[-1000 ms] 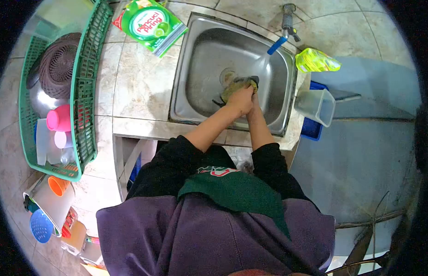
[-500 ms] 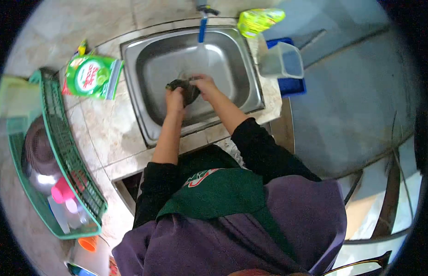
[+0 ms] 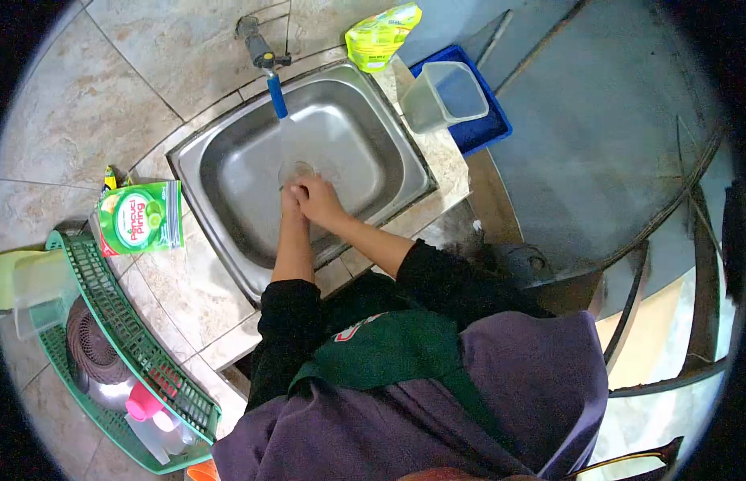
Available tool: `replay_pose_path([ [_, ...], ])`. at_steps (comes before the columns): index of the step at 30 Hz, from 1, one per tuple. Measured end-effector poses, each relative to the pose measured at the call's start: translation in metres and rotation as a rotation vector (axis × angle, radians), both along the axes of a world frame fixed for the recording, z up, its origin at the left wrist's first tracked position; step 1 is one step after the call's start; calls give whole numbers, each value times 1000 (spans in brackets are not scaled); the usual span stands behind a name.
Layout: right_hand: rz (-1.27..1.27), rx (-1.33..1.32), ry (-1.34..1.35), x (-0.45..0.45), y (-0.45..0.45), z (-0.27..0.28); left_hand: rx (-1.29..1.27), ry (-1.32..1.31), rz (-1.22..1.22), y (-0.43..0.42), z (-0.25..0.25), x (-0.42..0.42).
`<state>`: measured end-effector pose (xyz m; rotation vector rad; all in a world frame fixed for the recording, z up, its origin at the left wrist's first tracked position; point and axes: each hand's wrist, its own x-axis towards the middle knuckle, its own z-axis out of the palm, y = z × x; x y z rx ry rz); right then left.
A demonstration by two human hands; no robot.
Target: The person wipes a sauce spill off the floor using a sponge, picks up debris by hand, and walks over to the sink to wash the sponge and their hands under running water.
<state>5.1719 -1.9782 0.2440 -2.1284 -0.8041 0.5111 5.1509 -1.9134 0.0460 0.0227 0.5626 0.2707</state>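
- The left hand (image 3: pixel 291 202) and right hand (image 3: pixel 320 204) meet low inside the steel sink (image 3: pixel 249 192), touching each other, near the drain area.
- Their grip: fingers curled in together; whether anything is held between them cannot be told, as the hands cover it.
- The sink is set into a tiled surface (image 3: pixel 180 301) of mottled beige, below a tiled wall (image 3: pixel 132 88).
- A metal faucet (image 3: pixel 262 53) comes out of that wall, its blue nozzle (image 3: pixel 277 96) aimed down into the basin, with water running.
- Left of the sink lies a green "Pencuci Piring" pouch (image 3: pixel 140 216); beyond it, a green plastic basket (image 3: pixel 136 341) contains a brown woven bowl (image 3: pixel 96 341) and a pink cup (image 3: pixel 143 402).
- At the sink's upper right corner is a yellow-green pouch (image 3: pixel 381 38).
- Further right, a clear plastic container (image 3: pixel 425 100) overlaps a blue tray (image 3: pixel 479 132).
- A large grey-blue expanse (image 3: pixel 581 152) fills the right side.
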Motion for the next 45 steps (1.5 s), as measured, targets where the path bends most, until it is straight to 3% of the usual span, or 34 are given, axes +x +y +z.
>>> replay_pose_path([
  [2,19,26,-28,-1,-2,7,-10,98,-19,3,-4,-2],
  [4,123,5,55,-2,-3,15,10,174,-15,-3,25,-3],
  [8,162,168,-93,17,3,-33,46,331,-1,-19,92,-11],
  [10,155,-108,-142,34,3,-46,63,402,8,-20,124,-16],
  [13,114,-235,-182,37,9,-64,57,332,123,-21,81,-14],
  [17,20,-316,-130,14,14,-54,-23,321,235,-10,85,-19],
  [19,31,-28,-345,3,11,-67,-27,307,255,-8,80,-22],
  [20,26,-28,-349,1,13,-74,-155,227,237,-8,81,-24],
  [22,-257,131,-234,-2,18,-75,-93,244,189,-12,86,-20],
  [23,-275,132,-236,1,17,-76,-34,262,141,-16,88,-18],
  [25,-85,-367,189,14,15,-63,-104,292,97,-17,102,-16],
  [27,-67,-322,137,17,11,-53,-169,323,54,-15,100,-14],
  [29,-44,-279,86,12,8,-40,-7,84,104,-13,65,-14],
  [34,32,197,-32,3,6,-26,108,91,-58,-15,72,-6],
  [37,1,-50,32,9,3,-34,165,155,-96,-20,77,-6],
  [39,183,-238,-111,29,4,-58,203,223,-94,-24,85,-7],
  [42,141,-234,-46,39,0,-65,228,303,-67,-26,103,-12],
  [45,140,-218,-154,35,-4,-72,227,537,-40,-25,117,-17],
])
